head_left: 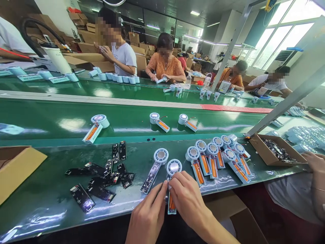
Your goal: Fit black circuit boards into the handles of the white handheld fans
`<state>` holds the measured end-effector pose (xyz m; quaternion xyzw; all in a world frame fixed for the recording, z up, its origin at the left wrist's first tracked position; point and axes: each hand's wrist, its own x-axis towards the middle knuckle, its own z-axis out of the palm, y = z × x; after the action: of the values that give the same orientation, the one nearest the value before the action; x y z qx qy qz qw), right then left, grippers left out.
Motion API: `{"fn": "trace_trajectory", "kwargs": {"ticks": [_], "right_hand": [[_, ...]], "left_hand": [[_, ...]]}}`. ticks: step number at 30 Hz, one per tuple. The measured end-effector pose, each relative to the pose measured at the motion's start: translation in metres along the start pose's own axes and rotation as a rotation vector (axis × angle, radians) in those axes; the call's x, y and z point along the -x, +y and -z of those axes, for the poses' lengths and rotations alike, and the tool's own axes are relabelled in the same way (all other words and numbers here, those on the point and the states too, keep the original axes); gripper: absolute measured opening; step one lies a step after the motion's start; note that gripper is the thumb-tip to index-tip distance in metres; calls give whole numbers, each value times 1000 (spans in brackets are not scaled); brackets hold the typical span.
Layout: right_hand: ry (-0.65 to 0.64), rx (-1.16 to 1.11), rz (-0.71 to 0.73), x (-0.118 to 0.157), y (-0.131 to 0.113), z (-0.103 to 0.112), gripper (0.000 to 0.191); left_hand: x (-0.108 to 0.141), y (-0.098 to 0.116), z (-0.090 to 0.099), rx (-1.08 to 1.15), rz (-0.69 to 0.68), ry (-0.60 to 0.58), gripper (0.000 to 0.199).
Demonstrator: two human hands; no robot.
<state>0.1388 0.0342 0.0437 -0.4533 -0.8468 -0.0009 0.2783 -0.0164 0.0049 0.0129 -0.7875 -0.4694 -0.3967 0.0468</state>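
At the front edge of the green bench, both hands meet over a pale blue fan unit (174, 166) with an orange part in its handle. My left hand (149, 211) is closed, with something dark and thin along its fingers. My right hand (186, 193) pinches at the top of the handle; what lies between its fingertips is hidden. Just left lies another fan unit (160, 156) with a circuit board on its handle. Several loose black circuit boards (100, 189) are scattered further left. A cluster of fan units (212, 149) with orange parts and thin wires lies to the right.
A cardboard box (17, 169) stands at the left, and another with small parts (276, 150) at the right. Fan units (100, 120) lie on the green conveyor (127, 127). A slanted metal post (286, 101) crosses the right side. Several people sit opposite; one person's arm (317, 176) shows at right.
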Motion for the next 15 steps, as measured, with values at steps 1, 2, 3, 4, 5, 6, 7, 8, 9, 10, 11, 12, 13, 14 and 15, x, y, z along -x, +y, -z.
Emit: {"fn": "trace_trajectory", "kwargs": {"ticks": [1, 2, 3, 4, 5, 6, 7, 8, 9, 10, 11, 12, 13, 14, 15], "right_hand": [[-4, 4, 26, -1, 1, 1, 29], [-10, -2, 48, -2, 2, 3, 29], [-19, -16, 63, -3, 4, 4, 28], [-32, -35, 74, -4, 5, 5, 27], [-48, -55, 79, -5, 6, 7, 27], [-65, -71, 77, -6, 7, 7, 26], [-80, -85, 68, -6, 8, 8, 25], [-92, -99, 50, -7, 8, 8, 24], [-103, -121, 24, -7, 9, 8, 23], [-109, -156, -8, -7, 10, 8, 22], [-115, -206, -47, -7, 10, 8, 20], [-124, -263, -90, -7, 12, 8, 19], [-136, -320, -135, -7, 13, 8, 19], [-148, -366, -175, -7, 14, 9, 19], [-160, -400, -204, -7, 16, 9, 19]], "left_hand": [[-1, -1, -1, 44, 24, 5, 32], [-2, -3, -1, 95, 49, 10, 31], [-3, -4, -2, 149, 73, 14, 30], [-4, -6, -2, 202, 97, 13, 29], [-5, -8, -1, 249, 118, 8, 28], [-6, -9, 0, 287, 137, -2, 27], [-7, -11, 1, 316, 156, -17, 27], [-7, -12, 2, 338, 173, -34, 27], [-8, -14, 4, 357, 188, -53, 28], [-9, -15, 6, 375, 197, -73, 29], [-9, -16, 7, 395, 201, -96, 31], [-10, -17, 9, 418, 203, -122, 32], [-12, -19, 11, 440, 206, -151, 32], [-13, -20, 12, 462, 210, -180, 33], [-15, -21, 13, 481, 215, -210, 33]]}}
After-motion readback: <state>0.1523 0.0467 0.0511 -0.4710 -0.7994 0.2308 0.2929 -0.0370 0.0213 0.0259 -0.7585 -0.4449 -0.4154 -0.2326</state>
